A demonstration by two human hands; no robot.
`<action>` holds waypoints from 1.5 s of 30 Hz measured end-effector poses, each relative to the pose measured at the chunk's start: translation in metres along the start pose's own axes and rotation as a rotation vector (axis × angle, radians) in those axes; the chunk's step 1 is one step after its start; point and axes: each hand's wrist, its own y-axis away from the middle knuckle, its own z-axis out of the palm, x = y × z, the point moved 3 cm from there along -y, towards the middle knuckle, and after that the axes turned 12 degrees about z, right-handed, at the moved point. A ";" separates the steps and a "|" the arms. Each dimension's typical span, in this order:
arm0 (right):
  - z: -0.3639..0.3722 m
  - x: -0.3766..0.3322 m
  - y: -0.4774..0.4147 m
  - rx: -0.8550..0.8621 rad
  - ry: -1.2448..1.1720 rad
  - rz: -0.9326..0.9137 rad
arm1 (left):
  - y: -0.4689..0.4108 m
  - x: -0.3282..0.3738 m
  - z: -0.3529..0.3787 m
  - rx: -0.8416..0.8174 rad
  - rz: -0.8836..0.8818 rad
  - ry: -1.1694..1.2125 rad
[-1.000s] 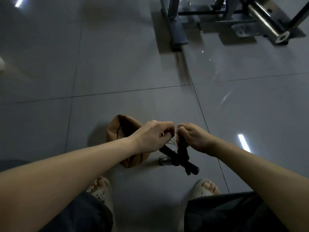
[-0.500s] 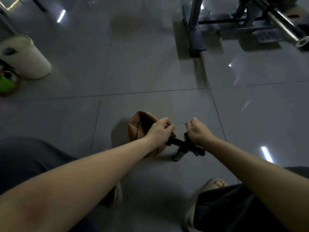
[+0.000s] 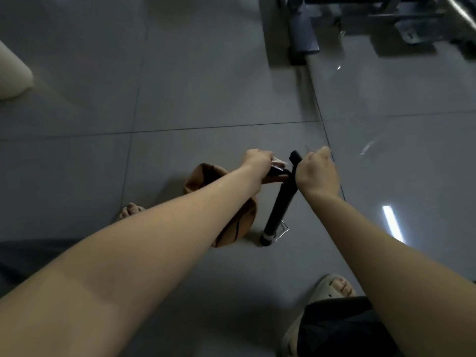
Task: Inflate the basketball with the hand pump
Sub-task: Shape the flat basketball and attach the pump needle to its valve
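task barely begun: ball [image 3: 226,222] flat and collapsed on the floor [image 3: 206,86] under the left hand [image 3: 257,161], closed on the pump [image 3: 279,207] handle, right hand [image 3: 318,173] closed near the pump top pinching perhaps a thin needle, not yet fitted, pumping all left.

Basketball [image 3: 244,222], pump [image 3: 279,210] on floor [image 3: 206,86]

1 ball [image 3: 203,176], brown and deflated. 1 black pump [image 3: 279,207]. 2 hands: left hand [image 3: 257,162], right hand [image 3: 318,173]. 2 feet in sandals: left foot [image 3: 130,211], right foot [image 3: 332,289]. 1 pale bin [image 3: 11,73] at the left edge. 1 metal frame [image 3: 301,34].
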 end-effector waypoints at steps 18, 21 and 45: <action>0.111 0.145 -0.102 -0.169 0.135 0.351 | -0.020 -0.111 -0.073 -0.131 0.199 -1.270; 0.132 0.142 -0.090 -0.232 0.180 0.266 | -0.018 -0.099 -0.088 -0.069 0.325 -1.314; -0.069 -0.083 0.086 -0.704 -0.216 -0.439 | 0.118 0.091 -0.129 -0.061 0.609 -1.148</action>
